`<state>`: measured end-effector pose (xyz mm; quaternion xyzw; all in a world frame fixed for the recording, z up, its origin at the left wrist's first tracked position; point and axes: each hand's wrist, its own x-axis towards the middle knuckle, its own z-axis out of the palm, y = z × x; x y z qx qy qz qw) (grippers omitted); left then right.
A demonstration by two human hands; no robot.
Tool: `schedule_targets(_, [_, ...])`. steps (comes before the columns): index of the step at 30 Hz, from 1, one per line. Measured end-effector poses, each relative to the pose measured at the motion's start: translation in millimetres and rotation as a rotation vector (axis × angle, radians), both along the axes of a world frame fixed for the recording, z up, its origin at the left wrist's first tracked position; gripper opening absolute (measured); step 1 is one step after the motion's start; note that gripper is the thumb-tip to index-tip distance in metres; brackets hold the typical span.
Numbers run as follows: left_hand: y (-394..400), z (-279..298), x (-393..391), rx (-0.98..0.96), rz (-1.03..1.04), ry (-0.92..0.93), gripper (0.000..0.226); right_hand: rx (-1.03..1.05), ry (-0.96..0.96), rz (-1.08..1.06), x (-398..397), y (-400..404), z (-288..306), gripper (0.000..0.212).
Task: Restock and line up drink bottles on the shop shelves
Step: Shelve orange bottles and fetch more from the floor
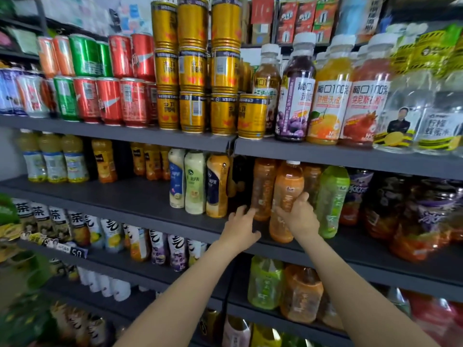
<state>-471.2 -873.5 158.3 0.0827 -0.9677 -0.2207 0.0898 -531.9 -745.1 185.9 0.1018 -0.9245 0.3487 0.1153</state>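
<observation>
Two bare arms reaching up from the near edge toward the second shelf (140,196) of a dark grey shop rack.

Right hand (299,216) curled round the lower half of an orange tea bottle (288,189), thumb up its right side, fingers across the front; white-capped bottle upright, base at the shelf's front lip, whether resting on it or lifted just clear cannot be told. Just left of it and slightly farther back, a second orange bottle (263,186), upright. Left hand (241,227) spread, fingers relaxed and pointing up at the base of that second bottle, fingertips touching or almost touching it; gripping nothing. More orange bottles behind the pair, blurred.

Just right of the held bottle, a green tea bottle (332,199), upright at the front. Farther right, dark bottles with purple labels (431,211), blurred. To the left of the hands, three milk-tea bottles (195,181) close together in a row, then a bare stretch of shelf, then yellow and orange juice bottles along the far back.

On the shelf above: stacked gold cans (193,68), red and green soda cans (110,78) to their left, white-capped juice bottles (325,96) to their right.

Below: tea bottles with white labels on the left, a green and an orange bottle under the hands.
</observation>
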Motion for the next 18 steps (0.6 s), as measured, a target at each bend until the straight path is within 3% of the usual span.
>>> schedule_targets(8, [2, 13, -40, 0.039, -0.002, -0.002, 0.069, 0.042, -0.186, 0.097, -22, 9, 9, 0.063])
schedule_targets(13, [-8, 3, -71, 0.097, 0.038, 0.009, 0.079, 0.028, -0.143, 0.084, -31, 4, 2, 0.06])
schedule_targets(18, [-13, 7, -52, 0.119, 0.011, -0.055, 0.084, -0.023, -0.096, 0.025, -34, -15, -4, 0.052])
